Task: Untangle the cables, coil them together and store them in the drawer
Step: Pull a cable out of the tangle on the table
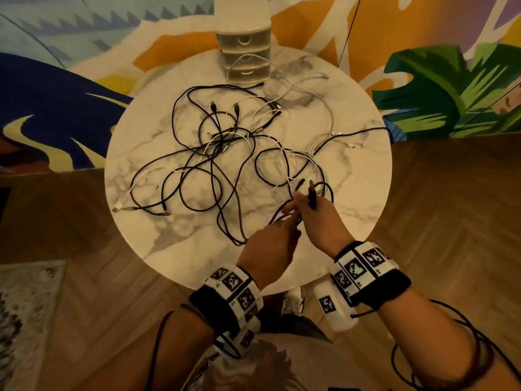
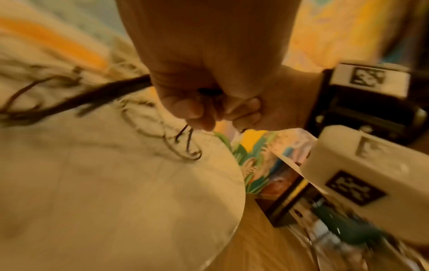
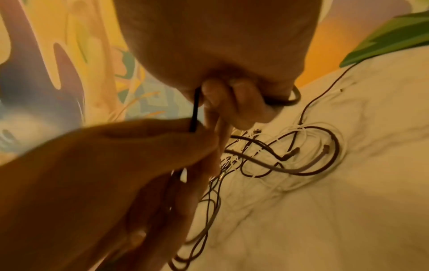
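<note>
A tangle of black and white cables (image 1: 220, 148) is spread over the round marble table (image 1: 355, 198). Above the table's near right part, my right hand (image 1: 310, 206) grips a black cable (image 1: 312, 194) near its plug end, which sticks up past the fingers. In the right wrist view its fingers (image 3: 232, 99) curl round that cable (image 3: 194, 110). My left hand (image 1: 290, 214) pinches the same black cable just below, close against the right hand. In the blurred left wrist view the left hand (image 2: 204, 102) is curled on the dark cable (image 2: 111, 91). A small white drawer unit (image 1: 245, 52) stands shut at the far edge.
White cables (image 1: 318, 114) trail towards the table's far right. Loops of black cable (image 1: 197, 187) lie in the middle and at the left. A wooden floor (image 1: 451, 221) surrounds the table, with a pale rug (image 1: 28, 306) at lower left and a painted wall behind.
</note>
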